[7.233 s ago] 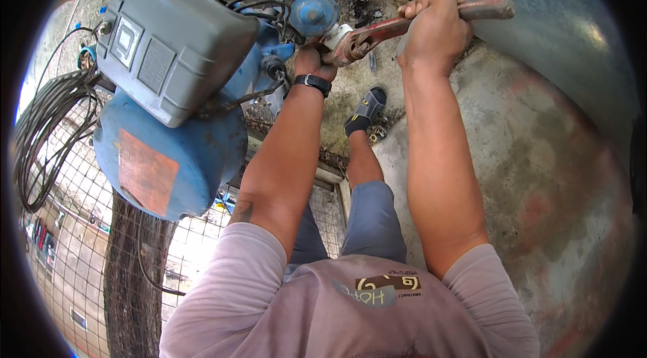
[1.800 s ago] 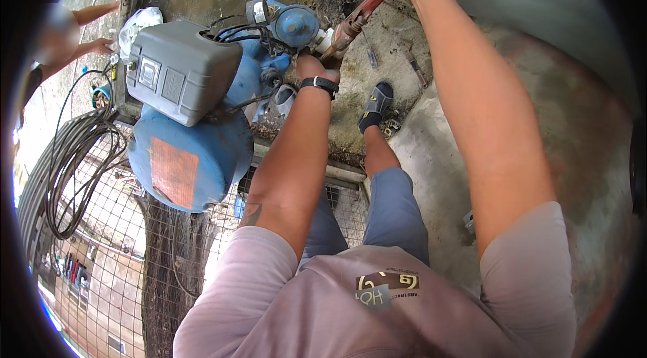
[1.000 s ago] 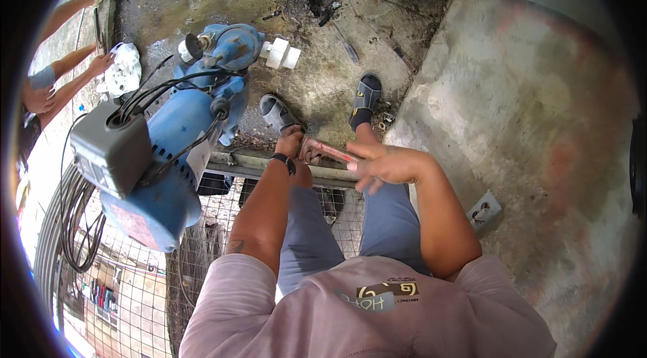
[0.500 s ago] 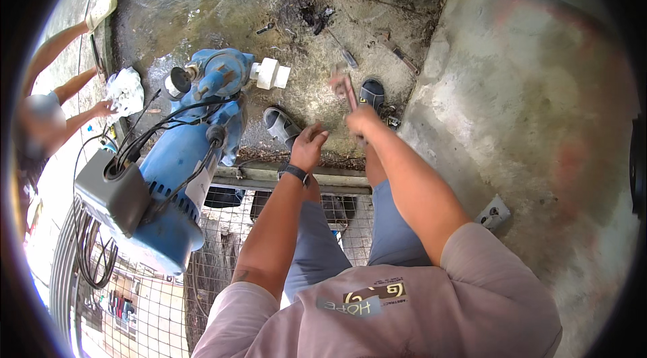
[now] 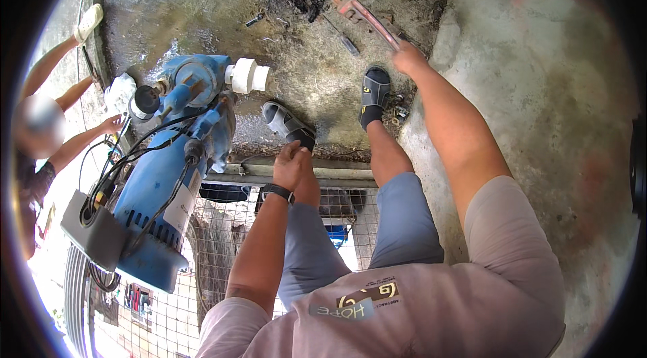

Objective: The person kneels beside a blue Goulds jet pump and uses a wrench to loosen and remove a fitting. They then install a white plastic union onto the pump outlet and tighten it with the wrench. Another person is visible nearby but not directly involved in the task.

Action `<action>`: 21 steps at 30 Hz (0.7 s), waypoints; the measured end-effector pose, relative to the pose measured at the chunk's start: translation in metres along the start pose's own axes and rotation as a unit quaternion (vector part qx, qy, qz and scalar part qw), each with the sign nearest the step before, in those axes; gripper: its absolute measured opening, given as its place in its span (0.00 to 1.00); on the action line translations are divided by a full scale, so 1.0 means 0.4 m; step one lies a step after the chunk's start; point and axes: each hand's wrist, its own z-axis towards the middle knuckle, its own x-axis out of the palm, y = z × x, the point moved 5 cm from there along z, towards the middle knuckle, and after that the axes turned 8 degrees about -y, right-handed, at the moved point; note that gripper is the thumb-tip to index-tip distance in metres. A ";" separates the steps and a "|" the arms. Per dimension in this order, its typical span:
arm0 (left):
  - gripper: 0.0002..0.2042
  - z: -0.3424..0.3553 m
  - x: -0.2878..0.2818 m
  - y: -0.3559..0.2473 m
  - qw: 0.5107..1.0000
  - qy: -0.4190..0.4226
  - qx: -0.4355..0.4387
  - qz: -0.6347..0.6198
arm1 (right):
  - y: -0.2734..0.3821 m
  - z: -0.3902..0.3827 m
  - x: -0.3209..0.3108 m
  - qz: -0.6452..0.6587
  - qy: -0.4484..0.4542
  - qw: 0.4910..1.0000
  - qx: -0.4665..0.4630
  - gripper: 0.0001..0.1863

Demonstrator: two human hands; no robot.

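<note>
My right hand (image 5: pixel 409 58) is closed round the handle of a reddish pipe wrench (image 5: pixel 369 17), held out ahead of my right foot with its jaw pointing away to the left. Close to my left shin, above the sandal, my left hand (image 5: pixel 291 164) has its fingers curled in, and no object shows in them. Left of it stands a blue water pump (image 5: pixel 162 172) with a white plastic pipe fitting (image 5: pixel 249 77) on its outlet, a round gauge (image 5: pixel 144 102) and black cables. A screwdriver (image 5: pixel 348 44) lies on the wet concrete beside the wrench.
Another person's hand (image 5: pixel 111 125) reaches toward a white plastic bag (image 5: pixel 120 93) at the far left. A small dark tool (image 5: pixel 254 19) and debris (image 5: pixel 306 1) lie on the floor ahead. Wire mesh (image 5: pixel 229 236) and a concrete ledge (image 5: pixel 263 170) run below the pump.
My right hand has carried the pipe wrench forward and to the right, away from my left hand. My left hand has drawn back toward my knee and its fingers have curled.
</note>
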 end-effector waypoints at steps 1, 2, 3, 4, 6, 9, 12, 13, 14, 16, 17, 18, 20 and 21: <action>0.23 -0.016 0.013 -0.011 1.000 0.003 0.003 -0.012 | -0.047 0.011 0.016 -0.042 -0.008 0.999 0.030 0.21; 0.23 -0.024 0.027 -0.031 1.000 0.010 0.014 -0.026 | -0.075 -0.013 0.011 -0.112 0.000 0.993 0.045 0.22; 0.23 -0.036 0.041 -0.054 0.999 0.016 0.027 -0.036 | -0.098 -0.060 0.003 -0.182 0.008 0.981 0.061 0.24; 0.22 -0.060 0.052 -0.078 0.998 0.020 0.038 -0.048 | -0.105 -0.115 -0.007 -0.179 -0.012 0.981 0.067 0.23; 0.22 -0.111 0.064 -0.149 0.997 0.052 0.048 -0.042 | -0.140 -0.159 0.015 -0.128 0.012 0.989 0.073 0.21; 0.23 -0.179 0.078 -0.199 0.990 0.077 0.098 -0.065 | -0.093 -0.249 0.014 -0.080 0.065 0.994 0.027 0.23; 0.23 -0.292 0.050 -0.291 0.982 0.114 0.147 -0.037 | -0.065 -0.334 0.076 0.110 0.014 0.994 0.005 0.27; 0.23 -0.332 0.038 -0.314 0.980 0.120 0.159 -0.031 | -0.035 -0.370 0.081 0.151 -0.019 0.988 -0.028 0.25; 0.23 -0.375 0.017 -0.344 0.976 0.120 0.175 -0.040 | 0.013 -0.418 0.062 0.161 -0.018 0.985 -0.062 0.23; 0.23 -0.433 -0.033 -0.380 0.970 0.112 0.213 -0.025 | 0.124 -0.526 -0.037 0.210 0.001 0.972 -0.110 0.19; 0.24 -0.464 -0.064 -0.390 0.967 0.108 0.228 -0.014 | 0.169 -0.588 -0.095 0.235 0.014 0.963 -0.131 0.17; 0.23 -0.498 -0.098 -0.402 0.968 0.097 0.228 -0.035 | 0.213 -0.646 -0.172 0.303 -0.009 0.937 -0.175 0.14; 0.22 -0.553 -0.160 -0.413 0.968 0.079 0.225 -0.079 | 0.292 -0.773 -0.372 0.411 -0.051 0.875 -0.250 0.11; 0.21 -0.566 -0.198 -0.405 0.966 0.063 0.245 -0.061 | 0.323 -0.845 -0.492 0.453 -0.065 0.844 -0.280 0.13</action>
